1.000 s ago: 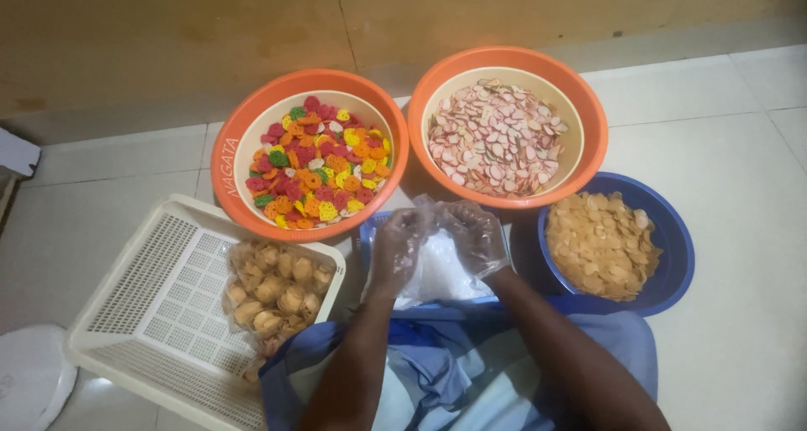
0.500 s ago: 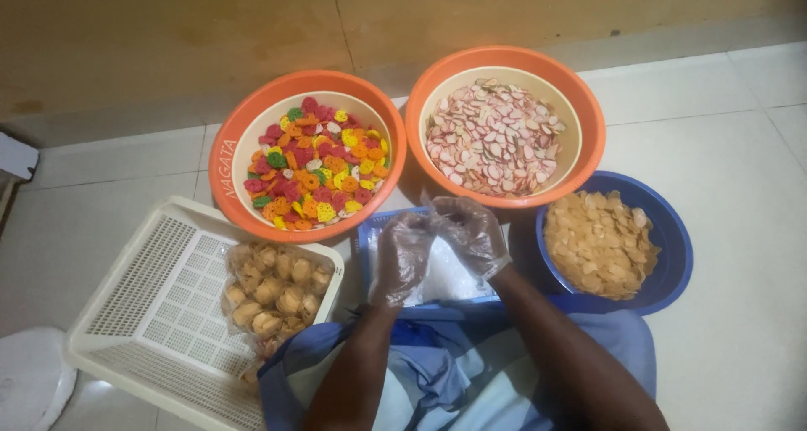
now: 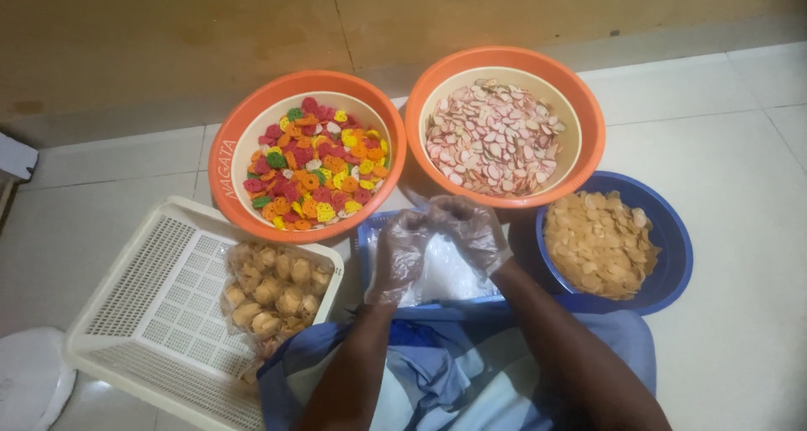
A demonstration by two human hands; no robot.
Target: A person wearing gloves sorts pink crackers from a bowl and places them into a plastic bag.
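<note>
A white slatted plastic basket takes up the lower left of the tiled floor, and a clear bag of round golden-brown snacks lies against its right wall. Behind it stands an orange bowl filled with heart-shaped crisps in red, orange, yellow and green. Just beside that, to the right, a second orange bowl holds pale pink and white chips. Nearer the person and further right, a blue bowl carries a heap of yellow-tan chips. A blue tray sits in front of the person's lap, between the basket and the blue bowl, with a pile of clear plastic bags lying in it. A white round lid shows at the bottom left corner.

Both hands wear loose, thin transparent gloves and meet above the tray. The left hand has its fingers curled downward onto the plastic bags, and the right hand bends toward it, fingertips close to the left hand's. The fingers seem pinched on a bag's film, though clear glove over clear plastic makes the grip itself hard to tell. The blue cloth over the person's lap fills the bottom edge.
</note>
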